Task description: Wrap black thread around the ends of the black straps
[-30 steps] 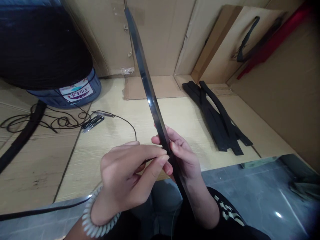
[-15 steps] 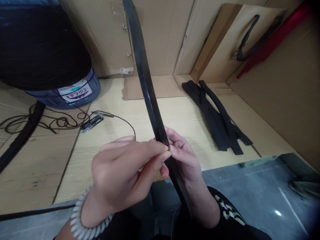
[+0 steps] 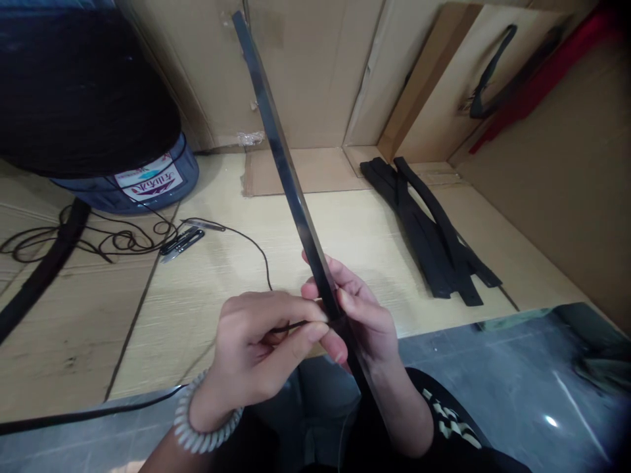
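Cardboard walls (image 3: 310,85) back the tabletop (image 3: 224,272). Above its front edge, my left hand (image 3: 256,338) pinches cord (image 3: 296,326) meeting the black strip (image 3: 283,157) my right hand (image 3: 369,318) grips, work seemingly partway; snips (image 3: 182,244) and, toward the right edge, a strip pile (image 3: 418,236) lie untouched.

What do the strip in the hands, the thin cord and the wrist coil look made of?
Strip: black, fairly glossy, perhaps plastic or coated leather; pale highlights run along it.
Cord: dark, probably textile; it loops loosely, but no weave is legible.
Wrist coil: pale, likely plastic, smooth-looking with rounded turns.
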Tool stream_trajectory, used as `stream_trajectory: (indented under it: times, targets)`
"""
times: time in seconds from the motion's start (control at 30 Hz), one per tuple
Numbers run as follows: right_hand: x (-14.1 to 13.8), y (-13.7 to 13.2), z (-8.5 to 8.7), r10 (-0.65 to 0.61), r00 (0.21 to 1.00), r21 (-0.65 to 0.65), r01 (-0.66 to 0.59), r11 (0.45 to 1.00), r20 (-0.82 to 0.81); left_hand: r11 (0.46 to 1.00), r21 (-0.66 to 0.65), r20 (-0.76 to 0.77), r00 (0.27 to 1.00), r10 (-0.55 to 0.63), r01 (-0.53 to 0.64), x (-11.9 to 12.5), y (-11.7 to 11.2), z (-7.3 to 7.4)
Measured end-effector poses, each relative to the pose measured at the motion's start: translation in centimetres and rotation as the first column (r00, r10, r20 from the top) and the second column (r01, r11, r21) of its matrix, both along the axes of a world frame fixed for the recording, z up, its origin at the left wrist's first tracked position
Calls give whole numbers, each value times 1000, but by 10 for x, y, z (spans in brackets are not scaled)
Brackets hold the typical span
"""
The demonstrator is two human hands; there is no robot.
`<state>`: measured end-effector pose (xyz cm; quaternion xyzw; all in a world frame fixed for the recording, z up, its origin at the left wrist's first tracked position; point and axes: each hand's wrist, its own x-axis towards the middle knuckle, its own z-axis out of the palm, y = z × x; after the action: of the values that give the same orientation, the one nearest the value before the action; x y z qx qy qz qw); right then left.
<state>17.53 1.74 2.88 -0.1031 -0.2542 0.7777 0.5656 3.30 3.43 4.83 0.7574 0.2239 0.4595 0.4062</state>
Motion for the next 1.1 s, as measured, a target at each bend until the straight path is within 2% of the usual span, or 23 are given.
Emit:
stream_trajectory:
  times: [0.23,0.33,0.4,0.47,0.57,0.63,0.73,0.9,1.1]
  targets:
    - [3,0,-9,-32,994,16,31,999,107,997,-28,-56,995,-78,76,-2,7,4]
    - [3,3,-14,-46,990,13,44,999,131,998,-39,-89,994,-62,58,-5,9,4]
    - [3,4,-16,-39,991,22,37,999,126,994,-100,-50,997,-55,50,-5,8,1]
    - [4,4,-16,-18,993,45,13,999,116,971,-215,32,995,-94,99,-5,8,-2]
    - [5,3,-16,-9,988,36,3,999,154,885,-398,186,966,-179,241,-4,9,-6]
    - [6,2,-16,-22,981,19,19,1000,191,832,-456,265,941,-213,316,-2,11,-8]
    - [6,2,-15,-26,978,21,22,1000,209,803,-472,303,922,-240,364,-2,13,-9]
    - [6,2,-7,-33,982,67,21,998,188,781,-498,372,907,-199,376,-2,10,-8]
    - [8,3,-7,3,960,66,-22,998,279,762,-508,398,894,-206,402,3,7,-10]
